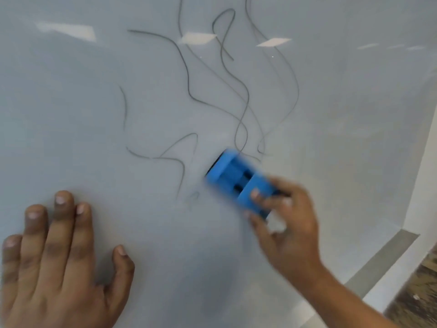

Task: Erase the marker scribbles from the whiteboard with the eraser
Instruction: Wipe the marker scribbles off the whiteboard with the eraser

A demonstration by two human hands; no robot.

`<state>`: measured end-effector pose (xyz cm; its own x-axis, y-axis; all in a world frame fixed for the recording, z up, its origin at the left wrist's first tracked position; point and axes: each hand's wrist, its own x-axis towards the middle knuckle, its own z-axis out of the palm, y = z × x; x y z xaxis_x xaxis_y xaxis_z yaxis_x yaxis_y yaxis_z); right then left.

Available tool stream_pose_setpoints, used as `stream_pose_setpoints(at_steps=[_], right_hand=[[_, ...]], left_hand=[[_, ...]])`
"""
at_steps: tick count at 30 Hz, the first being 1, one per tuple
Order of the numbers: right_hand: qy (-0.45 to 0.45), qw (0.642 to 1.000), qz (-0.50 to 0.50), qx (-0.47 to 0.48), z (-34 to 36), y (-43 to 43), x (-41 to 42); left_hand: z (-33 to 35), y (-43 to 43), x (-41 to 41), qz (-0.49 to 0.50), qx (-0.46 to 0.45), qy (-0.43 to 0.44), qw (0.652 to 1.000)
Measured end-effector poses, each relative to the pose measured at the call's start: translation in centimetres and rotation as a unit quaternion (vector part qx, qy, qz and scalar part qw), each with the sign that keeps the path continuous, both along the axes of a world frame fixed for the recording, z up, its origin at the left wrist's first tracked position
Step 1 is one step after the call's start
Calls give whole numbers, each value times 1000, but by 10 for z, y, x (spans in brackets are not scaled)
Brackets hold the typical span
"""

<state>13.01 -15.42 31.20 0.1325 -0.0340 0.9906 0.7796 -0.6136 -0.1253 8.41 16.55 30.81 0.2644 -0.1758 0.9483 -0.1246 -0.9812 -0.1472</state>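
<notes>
A white whiteboard [82, 102] fills most of the view. Thin dark marker scribbles [189, 91] wind across its middle and upper part, down to about the eraser. My right hand [288, 226] holds a blue plastic eraser [236, 183] by its lower right end and presses it flat on the board at the bottom of the scribbles. The eraser is blurred by motion. My left hand [56, 261] lies flat on the board at the lower left, fingers spread, holding nothing.
The board's right edge [423, 162] runs down the right side, with a white wall beyond it. A grey ledge [387, 256] and a patch of speckled floor [421, 292] show at the lower right. Bright reflections of ceiling lights [198, 38] lie on the upper board.
</notes>
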Motion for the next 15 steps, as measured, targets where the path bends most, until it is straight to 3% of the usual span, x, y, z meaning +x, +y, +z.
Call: stream_pose_setpoints(at_steps=[3, 5, 7, 9, 11, 13, 15], right_hand=[[65, 965, 19, 252, 59, -23, 23], [88, 951, 44, 292, 65, -9, 20], [66, 976, 43, 203, 41, 25, 0], [27, 998, 33, 53, 13, 59, -20], [-15, 997, 19, -67, -5, 79, -33], [-34, 992, 13, -117, 4, 73, -32], [-30, 995, 6, -92, 32, 54, -23]], left_hand=[[5, -12, -5, 3, 26, -37, 999], [11, -17, -8, 7, 18, -45, 999], [13, -16, -7, 43, 50, -46, 997], [8, -12, -3, 85, 103, -38, 990], [7, -13, -1, 94, 134, -21, 986], [8, -13, -2, 83, 108, -12, 991], [8, -17, -4, 84, 84, -32, 992]])
